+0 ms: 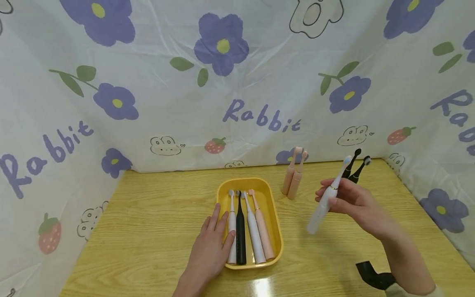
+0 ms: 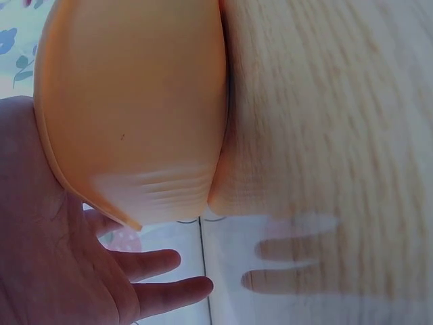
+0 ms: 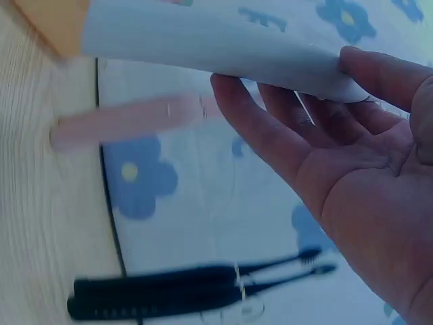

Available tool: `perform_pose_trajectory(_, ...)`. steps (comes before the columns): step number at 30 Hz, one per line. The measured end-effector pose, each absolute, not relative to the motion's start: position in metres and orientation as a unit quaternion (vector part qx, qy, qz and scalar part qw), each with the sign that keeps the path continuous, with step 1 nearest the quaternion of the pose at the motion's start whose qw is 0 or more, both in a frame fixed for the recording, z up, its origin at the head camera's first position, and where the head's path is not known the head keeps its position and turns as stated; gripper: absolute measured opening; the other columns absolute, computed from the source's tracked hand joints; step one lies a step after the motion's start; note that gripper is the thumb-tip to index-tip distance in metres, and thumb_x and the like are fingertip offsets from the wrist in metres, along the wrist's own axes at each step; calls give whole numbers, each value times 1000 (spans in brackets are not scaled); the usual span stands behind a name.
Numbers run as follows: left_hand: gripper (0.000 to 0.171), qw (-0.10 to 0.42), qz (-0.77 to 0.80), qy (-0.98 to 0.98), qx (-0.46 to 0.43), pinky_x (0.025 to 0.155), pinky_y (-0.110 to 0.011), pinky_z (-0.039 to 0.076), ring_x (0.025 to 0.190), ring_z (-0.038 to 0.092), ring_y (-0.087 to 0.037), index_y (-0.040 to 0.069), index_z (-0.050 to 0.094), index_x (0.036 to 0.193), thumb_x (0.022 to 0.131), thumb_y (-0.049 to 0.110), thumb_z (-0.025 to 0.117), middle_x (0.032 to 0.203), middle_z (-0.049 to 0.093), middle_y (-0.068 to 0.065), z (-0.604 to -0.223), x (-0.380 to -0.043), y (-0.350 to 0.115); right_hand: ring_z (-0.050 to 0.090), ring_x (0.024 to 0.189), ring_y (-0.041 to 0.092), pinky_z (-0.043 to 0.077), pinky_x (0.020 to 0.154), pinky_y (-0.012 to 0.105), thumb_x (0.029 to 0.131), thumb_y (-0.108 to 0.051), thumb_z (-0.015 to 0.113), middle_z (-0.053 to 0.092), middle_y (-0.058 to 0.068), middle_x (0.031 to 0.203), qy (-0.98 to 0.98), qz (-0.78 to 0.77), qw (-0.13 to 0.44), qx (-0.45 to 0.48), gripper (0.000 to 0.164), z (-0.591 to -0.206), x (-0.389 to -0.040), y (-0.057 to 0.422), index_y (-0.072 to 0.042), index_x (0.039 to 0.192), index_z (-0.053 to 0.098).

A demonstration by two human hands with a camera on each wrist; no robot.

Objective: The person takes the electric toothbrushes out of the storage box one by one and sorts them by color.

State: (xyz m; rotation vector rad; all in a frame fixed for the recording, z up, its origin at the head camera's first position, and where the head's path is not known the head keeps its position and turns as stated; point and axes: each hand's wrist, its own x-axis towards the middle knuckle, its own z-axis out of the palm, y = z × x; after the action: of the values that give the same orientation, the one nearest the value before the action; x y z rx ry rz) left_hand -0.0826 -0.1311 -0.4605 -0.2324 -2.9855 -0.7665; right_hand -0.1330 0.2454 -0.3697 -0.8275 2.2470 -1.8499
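Observation:
My right hand (image 1: 358, 202) grips a white electric toothbrush (image 1: 323, 208) between thumb and fingers, its brush head up and tilted right, its base over the table. At the left side of a yellow tray (image 1: 245, 180) rests my left hand (image 1: 208, 249), fingers straight, the thumb over the rim. The left wrist view shows the tray's outer wall (image 2: 135, 101) against that hand. Inside the tray lie side by side a white toothbrush (image 1: 232, 225), a black toothbrush (image 1: 241, 237), another white toothbrush (image 1: 255, 235) and a pink toothbrush (image 1: 264, 233).
Two pink toothbrushes (image 1: 295, 183) stand upright behind the tray to its right. Farther right, two black toothbrushes (image 1: 356, 176) stand behind my right hand. A patterned cloth (image 1: 185, 123) walls the wooden table (image 1: 159, 214) at the back and sides.

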Motion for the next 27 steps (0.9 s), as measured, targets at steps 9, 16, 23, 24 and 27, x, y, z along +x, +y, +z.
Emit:
perform_pose_trajectory(9,56,24,-252,-965,-74,98,-70,44,140,38,-53,6,46,154,107,35,54,170,19,-10,-461,-84,-132,69,112,11,60,82,30,105,7,48,68,-1,124,748,-631,35,-203,38,-394,-128,303,-9,140,53)
perform_pose_trajectory(16,56,24,-253,-964,-76,97,-68,45,141,37,-51,7,46,155,107,35,53,170,19,-9,-461,-84,-133,69,105,5,60,75,27,105,6,49,69,-9,118,747,-650,17,-138,40,-410,-127,344,-21,133,57)
perform_pose_trajectory(23,55,24,-257,-963,-80,96,-69,46,141,37,-52,7,46,155,108,35,52,170,19,-9,-460,-83,-134,60,95,-13,58,69,21,108,-5,48,61,-19,111,832,-551,-57,-9,28,-419,-130,364,-9,136,49)
perform_pose_trajectory(24,55,24,-257,-963,-80,96,-69,46,141,37,-52,7,46,155,108,35,52,170,19,-9,-460,-83,-134,57,93,-16,58,69,20,108,-6,47,60,-16,112,849,-523,-70,11,29,-420,-130,364,-3,138,47)
perform_pose_trajectory(27,55,22,-258,-962,-80,96,-69,45,141,37,-52,7,46,155,108,35,52,170,18,-9,-460,-83,-134,48,89,-20,56,67,16,109,-11,46,59,8,119,882,-456,-100,60,42,-423,-131,364,14,142,37)
